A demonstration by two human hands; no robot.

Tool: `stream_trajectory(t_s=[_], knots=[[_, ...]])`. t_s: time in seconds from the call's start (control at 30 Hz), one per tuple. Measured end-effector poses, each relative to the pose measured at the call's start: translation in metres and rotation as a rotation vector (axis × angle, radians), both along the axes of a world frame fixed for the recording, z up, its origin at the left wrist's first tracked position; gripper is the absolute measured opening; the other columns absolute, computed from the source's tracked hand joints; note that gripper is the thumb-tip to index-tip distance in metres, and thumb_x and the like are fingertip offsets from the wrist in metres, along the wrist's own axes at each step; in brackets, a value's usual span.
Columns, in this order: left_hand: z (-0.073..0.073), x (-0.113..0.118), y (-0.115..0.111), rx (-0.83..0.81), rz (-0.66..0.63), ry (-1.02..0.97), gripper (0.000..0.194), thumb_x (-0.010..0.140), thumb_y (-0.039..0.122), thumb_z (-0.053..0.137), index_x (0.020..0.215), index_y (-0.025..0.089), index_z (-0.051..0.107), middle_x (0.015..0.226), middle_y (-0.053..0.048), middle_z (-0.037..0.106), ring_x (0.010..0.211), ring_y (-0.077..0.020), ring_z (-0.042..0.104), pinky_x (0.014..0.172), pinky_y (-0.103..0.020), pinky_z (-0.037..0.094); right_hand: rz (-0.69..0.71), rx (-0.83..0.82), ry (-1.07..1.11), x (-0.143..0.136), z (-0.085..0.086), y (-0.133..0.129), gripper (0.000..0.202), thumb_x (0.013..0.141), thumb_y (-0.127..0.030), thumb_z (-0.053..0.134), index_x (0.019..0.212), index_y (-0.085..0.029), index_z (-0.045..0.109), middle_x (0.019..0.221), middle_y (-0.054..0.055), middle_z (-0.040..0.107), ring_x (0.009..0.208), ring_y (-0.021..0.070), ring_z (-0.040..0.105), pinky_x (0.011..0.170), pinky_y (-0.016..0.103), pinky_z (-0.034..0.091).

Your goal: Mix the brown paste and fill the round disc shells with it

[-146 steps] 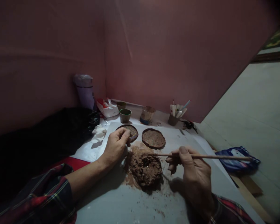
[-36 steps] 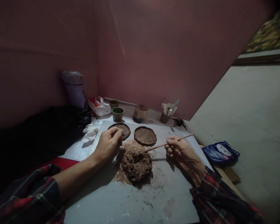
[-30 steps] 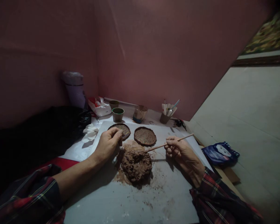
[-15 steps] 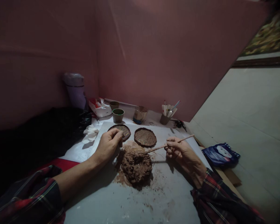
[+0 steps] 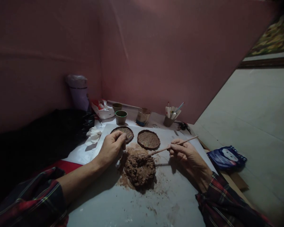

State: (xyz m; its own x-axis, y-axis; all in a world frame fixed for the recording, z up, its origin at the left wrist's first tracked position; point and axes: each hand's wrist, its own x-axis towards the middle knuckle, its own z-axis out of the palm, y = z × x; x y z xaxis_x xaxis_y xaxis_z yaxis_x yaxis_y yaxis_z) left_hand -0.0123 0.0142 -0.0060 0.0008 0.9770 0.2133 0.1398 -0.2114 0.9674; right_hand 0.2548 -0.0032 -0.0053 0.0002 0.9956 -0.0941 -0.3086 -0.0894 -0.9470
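Observation:
A rough brown clay-like lump with a hollow in its top lies on the stained white table surface. My right hand, to its right, pinches a thin brown stick whose far end reaches the lump's upper edge. Left of the lump, my left hand is closed with fingertips pressed together; whatever they may hold is hidden. Behind it sits a round brown disc with a raised rim, partly covered by the hand. A second such disc lies to the right.
Along the back stand a green-rimmed cup, another cup, a stained glass and a holder with brushes. Crumpled white tissue and a black bag are at left. A blue pouch lies at right.
The whole view has shifted slightly, moving everything a little to the right in the picture. Both hands keep nearly the same pose, and the stick stays in my right hand.

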Motion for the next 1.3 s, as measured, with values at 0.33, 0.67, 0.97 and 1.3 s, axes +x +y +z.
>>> stream_trajectory(t_s=[0.33, 0.67, 0.97, 1.3], knots=[[-0.0035, 0.0001, 0.0017, -0.012, -0.01, 0.004, 0.028, 0.081, 0.037, 0.05, 0.062, 0.017, 0.051, 0.047, 0.004, 0.051, 0.038, -0.0073, 0.04, 0.04, -0.02, 0.029, 0.057, 0.03, -0.022, 0.0025, -0.0018, 0.0004, 0.02, 0.066, -0.018, 0.078, 0.076, -0.018, 0.061, 0.07, 0.002, 0.067, 0.057, 0.0098, 0.059, 0.052, 0.019, 0.05], [-0.0032, 0.0004, 0.0011, -0.022, -0.001, 0.01, 0.028, 0.081, 0.037, 0.051, 0.062, 0.016, 0.051, 0.049, 0.003, 0.051, 0.04, -0.007, 0.041, 0.041, -0.02, 0.029, 0.062, 0.052, 0.015, -0.0007, -0.0013, -0.0009, 0.016, 0.063, -0.014, 0.077, 0.073, -0.015, 0.064, 0.075, 0.003, 0.064, 0.059, 0.0099, 0.057, 0.051, 0.02, 0.048], [-0.0074, 0.0, 0.0015, -0.01, -0.01, -0.004, 0.03, 0.083, 0.036, 0.049, 0.061, 0.017, 0.049, 0.046, 0.005, 0.049, 0.039, -0.0066, 0.04, 0.043, -0.02, 0.031, 0.102, 0.003, -0.023, -0.0051, -0.0061, -0.002, 0.024, 0.072, -0.031, 0.075, 0.068, -0.017, 0.057, 0.061, 0.0, 0.059, 0.049, 0.007, 0.051, 0.042, 0.016, 0.042], [-0.0058, 0.0001, 0.0014, -0.011, -0.001, 0.01, 0.028, 0.082, 0.037, 0.05, 0.062, 0.017, 0.051, 0.048, 0.004, 0.05, 0.041, -0.0073, 0.041, 0.043, -0.02, 0.031, 0.077, 0.002, -0.036, -0.0032, -0.006, 0.0004, 0.019, 0.07, -0.025, 0.076, 0.074, -0.016, 0.06, 0.06, 0.0, 0.061, 0.053, 0.008, 0.055, 0.05, 0.016, 0.049]])
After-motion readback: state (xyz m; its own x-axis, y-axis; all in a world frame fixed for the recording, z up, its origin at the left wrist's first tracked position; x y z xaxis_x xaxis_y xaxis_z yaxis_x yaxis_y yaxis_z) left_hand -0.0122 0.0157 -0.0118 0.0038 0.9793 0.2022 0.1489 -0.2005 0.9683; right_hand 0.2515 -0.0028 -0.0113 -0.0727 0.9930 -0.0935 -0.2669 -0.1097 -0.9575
